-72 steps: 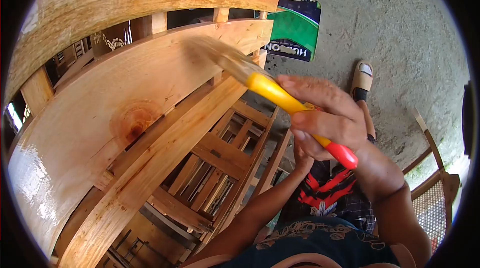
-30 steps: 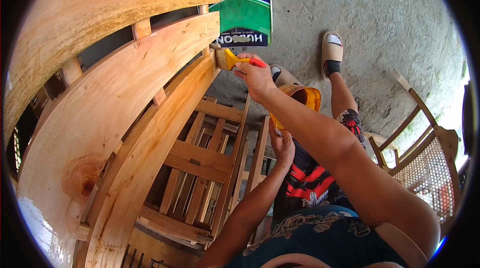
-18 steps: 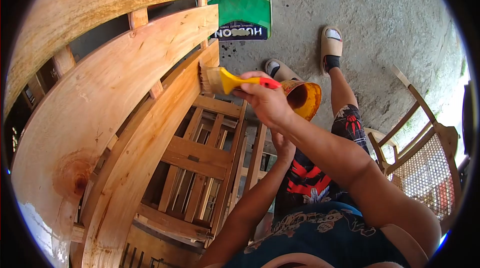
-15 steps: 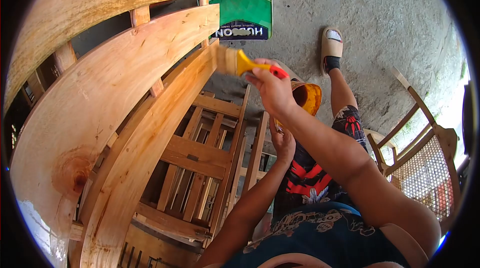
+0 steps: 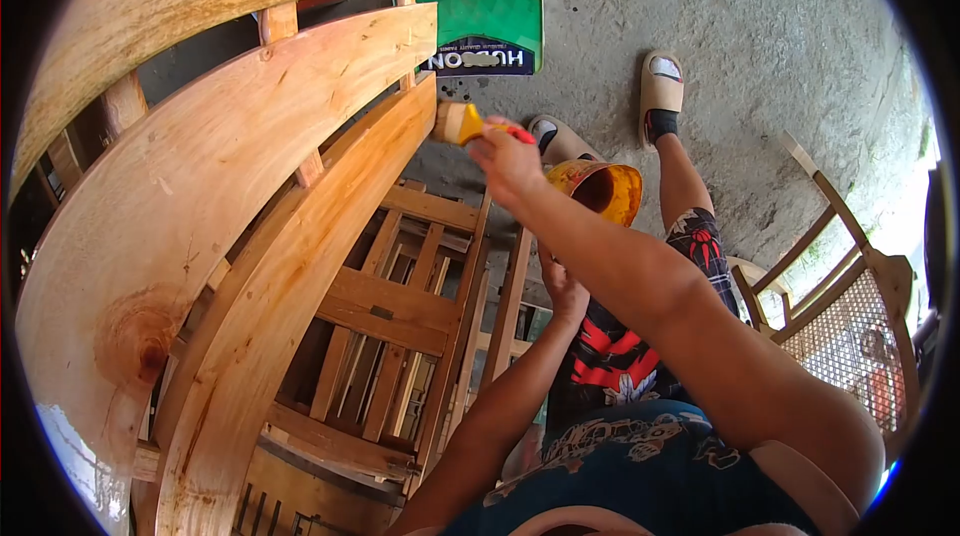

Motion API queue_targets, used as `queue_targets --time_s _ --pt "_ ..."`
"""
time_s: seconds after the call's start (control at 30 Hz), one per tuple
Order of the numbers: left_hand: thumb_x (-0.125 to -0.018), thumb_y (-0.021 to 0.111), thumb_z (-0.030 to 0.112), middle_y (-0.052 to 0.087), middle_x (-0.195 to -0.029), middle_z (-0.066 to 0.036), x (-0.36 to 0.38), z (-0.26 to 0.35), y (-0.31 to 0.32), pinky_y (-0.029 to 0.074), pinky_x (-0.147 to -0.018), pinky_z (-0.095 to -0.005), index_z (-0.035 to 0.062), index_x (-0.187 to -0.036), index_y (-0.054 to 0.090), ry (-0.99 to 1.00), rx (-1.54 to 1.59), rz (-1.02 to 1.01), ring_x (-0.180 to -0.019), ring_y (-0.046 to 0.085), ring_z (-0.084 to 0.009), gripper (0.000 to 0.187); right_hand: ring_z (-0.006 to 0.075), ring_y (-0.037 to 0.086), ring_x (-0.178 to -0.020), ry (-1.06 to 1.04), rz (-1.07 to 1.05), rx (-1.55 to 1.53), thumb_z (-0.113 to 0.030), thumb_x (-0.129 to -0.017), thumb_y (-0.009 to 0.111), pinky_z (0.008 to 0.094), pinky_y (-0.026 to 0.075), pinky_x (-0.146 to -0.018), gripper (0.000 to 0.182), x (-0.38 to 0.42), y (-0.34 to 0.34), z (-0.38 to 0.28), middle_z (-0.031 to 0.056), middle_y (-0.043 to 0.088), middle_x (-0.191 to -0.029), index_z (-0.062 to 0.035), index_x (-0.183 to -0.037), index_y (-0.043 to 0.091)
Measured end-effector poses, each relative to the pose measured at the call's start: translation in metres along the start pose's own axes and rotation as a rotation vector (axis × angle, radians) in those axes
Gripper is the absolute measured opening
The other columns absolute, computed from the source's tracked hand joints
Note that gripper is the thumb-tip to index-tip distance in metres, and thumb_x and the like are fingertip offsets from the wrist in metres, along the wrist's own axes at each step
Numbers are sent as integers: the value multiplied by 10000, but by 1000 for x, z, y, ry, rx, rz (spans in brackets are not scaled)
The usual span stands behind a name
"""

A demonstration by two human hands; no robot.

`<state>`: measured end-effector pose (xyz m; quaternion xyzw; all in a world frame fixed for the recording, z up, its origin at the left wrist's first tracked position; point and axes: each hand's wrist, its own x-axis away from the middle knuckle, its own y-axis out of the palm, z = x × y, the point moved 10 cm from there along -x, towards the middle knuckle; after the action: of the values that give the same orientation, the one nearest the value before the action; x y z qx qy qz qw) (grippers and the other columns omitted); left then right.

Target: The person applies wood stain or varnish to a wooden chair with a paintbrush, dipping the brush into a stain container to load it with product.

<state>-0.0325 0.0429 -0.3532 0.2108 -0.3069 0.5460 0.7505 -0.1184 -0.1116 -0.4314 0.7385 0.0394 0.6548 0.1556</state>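
Since half a second ago, the right hand (image 5: 507,164) has dropped slightly, gripping the paintbrush (image 5: 462,123) against the wooden rail (image 5: 330,226) end. Below it, the left hand (image 5: 563,288) holds the paint cup (image 5: 600,191). Light, stiff brush; best gripped by its handle.

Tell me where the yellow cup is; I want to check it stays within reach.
The yellow cup sits at upper centre of the head view, held up by the left hand, just right of the right hand with the brush.
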Motion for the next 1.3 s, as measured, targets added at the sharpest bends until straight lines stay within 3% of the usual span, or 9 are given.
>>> queue_targets --time_s 0.23,0.4,0.53,0.67,0.73,0.93,1.07,1.13,1.3 --pt "-931 701 315 536 -1337 -96 9 -16 -4 468 -1001 -374 45 -1423 390 -17 264 -5 -1161 581 -215 642 275 625 -1047 37 -82 -61 -51 -928 618 437 481 -962 229 28 -4 -12 136 654 -1112 -62 -1150 560" --pt "-911 726 318 547 -1360 -109 6 -34 -25 448 -1030 -380 60 -1393 455 80 -377 -55 -1189 573 -228 610 229 591 -1035 93 -88 -84 -50 -906 650 418 475 -928 247 30 23 7 98 621 -1116 -68 -1139 572" --pt "-895 737 347 559 -1331 -103 14 -39 -24 444 -1041 -380 57 -1374 461 -14 -408 -71 -1190 569 -232 625 232 611 -1024 320 -305 -108 -17 -907 635 408 498 -902 275 126 19 -10 103 620 -1129 -73 -1165 558" --pt "-878 748 375 572 -1302 -97 8 -24 -13 441 -1051 -379 53 -1356 467 -78 -444 -78 -1191 566 -235 641 251 621 -1054 92 -292 -94 -28 -930 609 433 505 -927 230 84 15 -43 108 640 -1121 -67 -1153 569" --pt "-915 726 382 559 -1314 -84 2 1 -7 469 -994 -365 66 -1328 486 -7 -202 34 -1163 575 -205 573 238 622 -1037 -44 -19 73 -24 -925 620 416 520 -905 250 38 1 -40 102 636 -1114 -61 -1164 560" --pt "-956 665 253 499 -1390 -103 8 -5 -7 442 -1045 -350 64 -1467 335 -8 -2 -32 -1253 512 -223 636 204 648 -895 173 -277 -7 -50 -905 654 364 559 -820 223 113 36 -37 101 654 -1041 -54 -1121 597" --pt "-973 561 83 455 -1438 -135 -5 7 11 424 -1075 -329 54 -1538 231 -120 188 59 -1282 498 -234 655 308 699 -946 -151 -223 59 -92 -957 595 459 577 -872 195 52 10 -118 167 681 -1063 -10 -1133 580" --pt "-985 549 66 429 -1461 -133 -5 14 7 380 -1097 -327 33 -1537 241 -22 -109 57 -1307 462 -211 633 313 698 -942 -94 -224 64 -116 -958 601 452 580 -866 196 15 24 -135 178 678 -1060 11 -1107 587" --pt "-995 523 97 410 -1477 -134 -4 17 14 377 -1098 -340 36 -1548 224 -59 -33 50 -1315 457 -210 631 285 708 -775 -59 -118 60 -96 -927 632 375 607 -687 204 -27 51 -137 179 674 -983 38 -1072 581"
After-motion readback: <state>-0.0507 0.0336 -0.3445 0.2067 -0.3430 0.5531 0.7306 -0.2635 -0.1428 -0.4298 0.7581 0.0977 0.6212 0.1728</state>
